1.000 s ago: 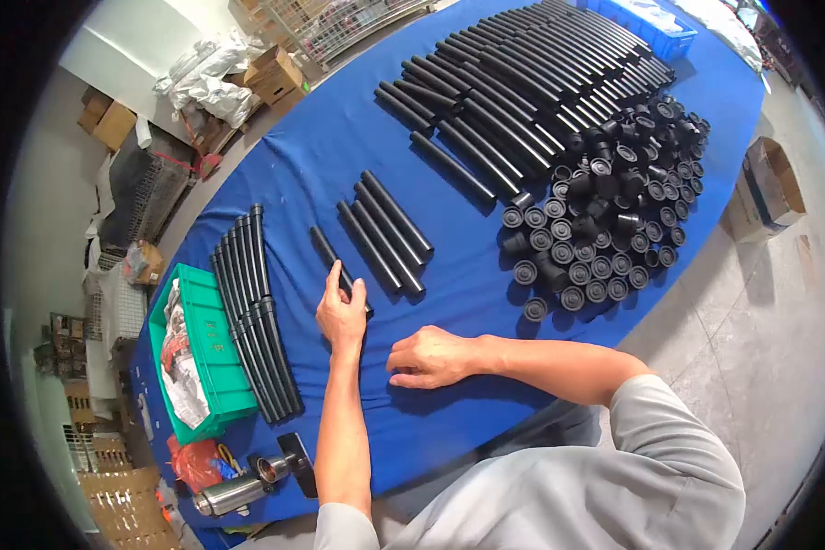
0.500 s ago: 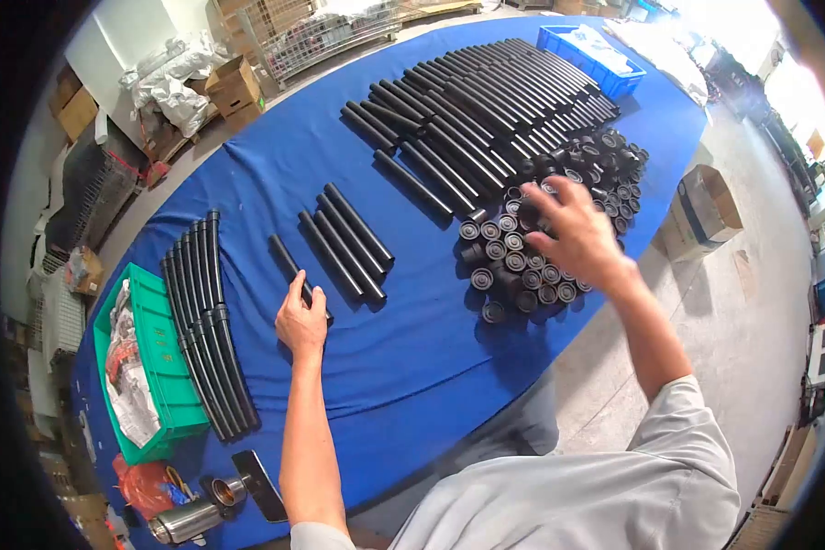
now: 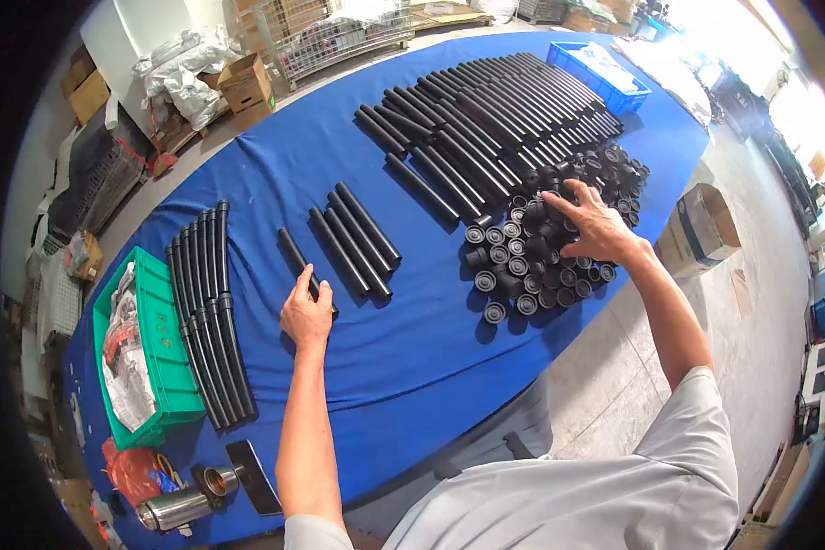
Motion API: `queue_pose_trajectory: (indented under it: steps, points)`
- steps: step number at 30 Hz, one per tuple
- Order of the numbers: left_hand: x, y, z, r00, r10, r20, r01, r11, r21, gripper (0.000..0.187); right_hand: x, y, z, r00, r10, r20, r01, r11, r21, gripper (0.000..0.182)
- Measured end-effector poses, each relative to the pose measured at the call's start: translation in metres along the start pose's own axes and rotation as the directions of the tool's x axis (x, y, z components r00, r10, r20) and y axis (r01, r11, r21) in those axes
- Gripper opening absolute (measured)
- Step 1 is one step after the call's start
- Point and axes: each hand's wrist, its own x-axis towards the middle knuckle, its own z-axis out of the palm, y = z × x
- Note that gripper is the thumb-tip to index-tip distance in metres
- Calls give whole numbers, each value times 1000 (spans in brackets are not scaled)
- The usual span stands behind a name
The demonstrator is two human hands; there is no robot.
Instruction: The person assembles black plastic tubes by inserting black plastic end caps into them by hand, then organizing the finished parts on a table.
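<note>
From where I stand, the person's left hand (image 3: 306, 316) is at a single black tube (image 3: 291, 247) that slants across the blue-covered bench (image 3: 412, 344). That grip has its forefinger and thumb at the tube's near part, though whether they pinch it I can't tell. The right hand (image 3: 603, 231) is over at the heap of black caps (image 3: 520, 266), its grip spread wide, thumb and fingers well apart above them (I can't make out whether the fingertips touch any). Between the two hands lies a small group of loose tubes (image 3: 339, 252), near the single one. Farther back, long rows of black tubes (image 3: 472, 119) stretch toward a blue crate (image 3: 591, 87). To the person's left, a row of long collared pipes (image 3: 192, 302) lies beside a green crate (image 3: 171, 339), with a metal flask (image 3: 176, 509) down at the bench's near end.
</note>
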Motion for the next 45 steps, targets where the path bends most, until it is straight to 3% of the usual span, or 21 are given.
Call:
queue_pose_trajectory:
  steps: [5,12,16,19,27,33,45]
  points:
    - [0,0,-1,1000,20,-15,-20,1000,9,43,4,1,11,995,-41,90,44,999,-33,98]
    - [0,5,-4,1000,-2,18,2,1000,7,43,5,4,19,997,-43,58,46,998,-44,73]
    - [1,-3,3,994,84,-73,-84,996,7,43,5,-1,17,996,-28,85,31,999,-32,70]
    - [0,0,0,1000,17,-13,-17,1000,6,43,5,1,21,996,-53,74,56,997,-47,66]
    - [1,-11,9,992,76,-102,-78,997,-16,44,6,0,23,996,-58,66,62,997,-52,53]
    - [0,-6,5,996,61,-60,-62,998,-16,43,9,-2,23,995,-36,94,39,999,-33,48]
    - [1,-2,0,1000,13,-17,-14,1000,-9,42,2,-3,25,997,-64,-44,64,998,1,49]
